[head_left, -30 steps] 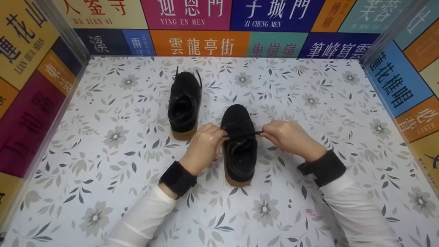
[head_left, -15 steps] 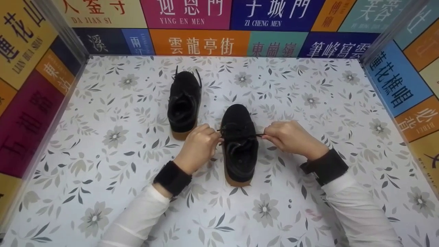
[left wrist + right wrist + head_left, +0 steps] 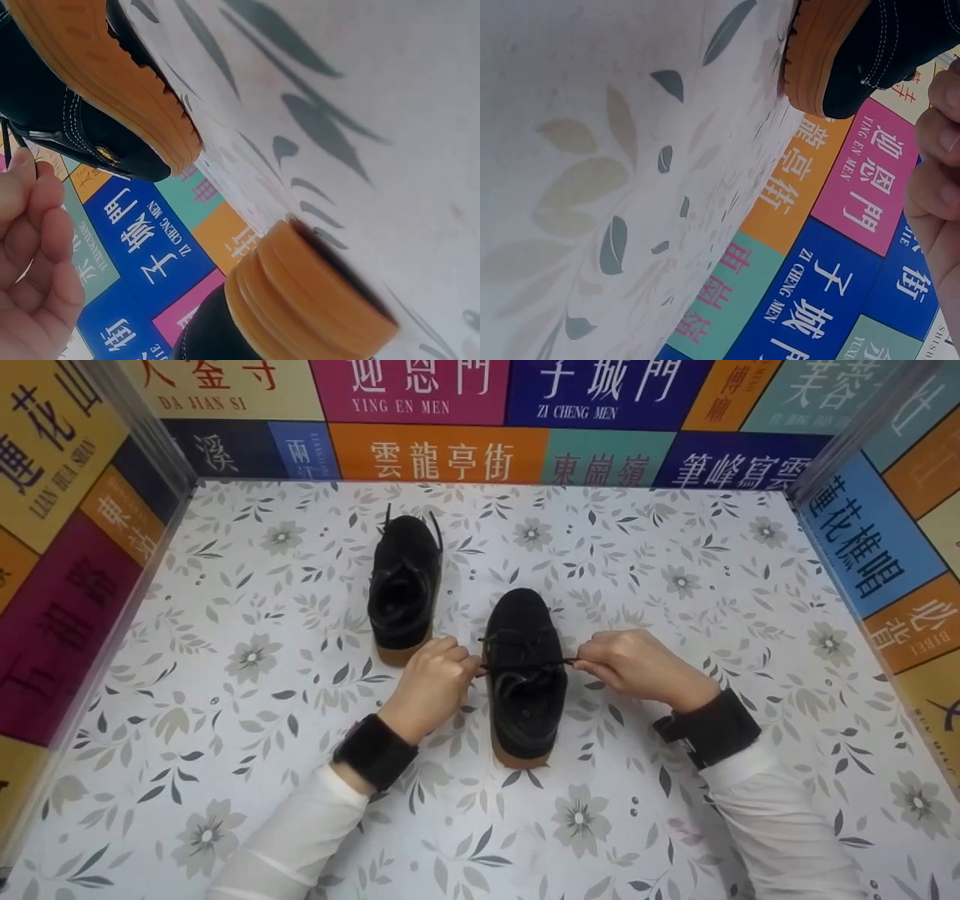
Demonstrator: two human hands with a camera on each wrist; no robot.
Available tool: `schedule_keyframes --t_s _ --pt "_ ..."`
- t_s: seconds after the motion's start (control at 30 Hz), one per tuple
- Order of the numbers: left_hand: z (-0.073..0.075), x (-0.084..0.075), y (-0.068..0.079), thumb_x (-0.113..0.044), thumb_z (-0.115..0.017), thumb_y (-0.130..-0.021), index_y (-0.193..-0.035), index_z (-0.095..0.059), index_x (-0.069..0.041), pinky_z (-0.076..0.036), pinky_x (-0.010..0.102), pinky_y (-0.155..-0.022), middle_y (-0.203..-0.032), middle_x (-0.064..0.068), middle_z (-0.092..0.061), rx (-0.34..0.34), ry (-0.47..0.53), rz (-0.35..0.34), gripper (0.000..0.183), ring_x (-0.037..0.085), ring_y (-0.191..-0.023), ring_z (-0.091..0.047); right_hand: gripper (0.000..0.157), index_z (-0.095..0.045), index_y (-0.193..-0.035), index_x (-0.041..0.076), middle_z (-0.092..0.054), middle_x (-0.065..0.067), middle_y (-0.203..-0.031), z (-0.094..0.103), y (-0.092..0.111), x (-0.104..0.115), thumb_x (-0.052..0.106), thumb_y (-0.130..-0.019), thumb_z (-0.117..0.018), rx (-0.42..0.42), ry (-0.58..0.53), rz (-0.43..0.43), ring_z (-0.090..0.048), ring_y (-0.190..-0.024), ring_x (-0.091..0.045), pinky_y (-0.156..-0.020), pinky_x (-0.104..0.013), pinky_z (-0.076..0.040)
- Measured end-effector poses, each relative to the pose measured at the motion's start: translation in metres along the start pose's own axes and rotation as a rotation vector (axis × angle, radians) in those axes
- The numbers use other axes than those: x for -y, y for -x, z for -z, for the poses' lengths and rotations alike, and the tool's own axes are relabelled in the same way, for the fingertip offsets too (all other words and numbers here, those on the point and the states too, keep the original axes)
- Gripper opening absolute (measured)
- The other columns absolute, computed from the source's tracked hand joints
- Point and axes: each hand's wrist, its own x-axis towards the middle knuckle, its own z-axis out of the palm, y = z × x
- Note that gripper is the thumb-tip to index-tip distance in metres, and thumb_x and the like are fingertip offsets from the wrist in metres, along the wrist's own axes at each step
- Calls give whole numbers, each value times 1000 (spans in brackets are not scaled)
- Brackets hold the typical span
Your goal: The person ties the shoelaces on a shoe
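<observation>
In the head view a black shoe with a tan sole [image 3: 523, 611] stands in the middle, toe pointing away. My left hand [image 3: 435, 684] is at its left side, fingers curled, pinching one black lace end; the left wrist view shows that lace [image 3: 7, 142] running up to the fingertips. On the other side, my right hand [image 3: 641, 666] pinches the opposite lace [image 3: 568, 661], which is stretched level across the shoe's throat. A bow-like bit of lace lies over the tongue. The right wrist view shows the curled right fingers [image 3: 939, 139] at its edge.
A matching black shoe [image 3: 405, 551] stands further back on the left, its lace ends sticking up near the toe. Both shoes rest on a flower-patterned white surface [image 3: 675, 825]. Colourful panels with lettering [image 3: 439, 454] wall the back and sides.
My left hand has drawn left, away from the shoe, then dipped slightly. The right hand has barely shifted. Short lace ends now show at the shoe's left side.
</observation>
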Motion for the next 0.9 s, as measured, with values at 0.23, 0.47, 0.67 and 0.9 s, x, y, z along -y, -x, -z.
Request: schedule_keyframes --t_s 0.23,0.47,0.67,0.9 --pt "1 -6 -2 -3 -67 -78 -79 -71 -5 -44 29 -62 -68 3 -64 -39 -18 54 4 20 -66 -53 24 -50 -69 15 -44 6 -60 -5 0 3 17 -90 -63 -31 15 -67 -40 -51 -9 -48 -27 -37" --pt "1 -19 -3 -14 -70 -83 -83 -68 -5 -47 30 -69 -73 4 -64 -129 58 143 9 21 -70 -54 24 -56 -73 17 -55 9 -63 1 -1 25 26 -95 -56 56 -169 -382 -50 -55 -8 -53 -26 -42" --pt "3 -39 9 -34 -58 -93 -108 -65 -1 -47 36 -92 -104 11 -66 27 314 427 38 25 -101 -60 31 -61 -115 1 -69 -14 -101 5 11 40 25 -98 -51 56 -598 -706 -68 -86 -27 -74 -27 -55" --pt "2 -59 25 -49 -41 -97 -147 -21 2 -20 42 -115 -152 21 -25 308 754 824 74 31 -140 -25 59 -20 -149 2 -42 -21 -141 -10 22 67 27 -101 -44 92 -1048 -876 -45 -126 -36 -107 -44 -35"
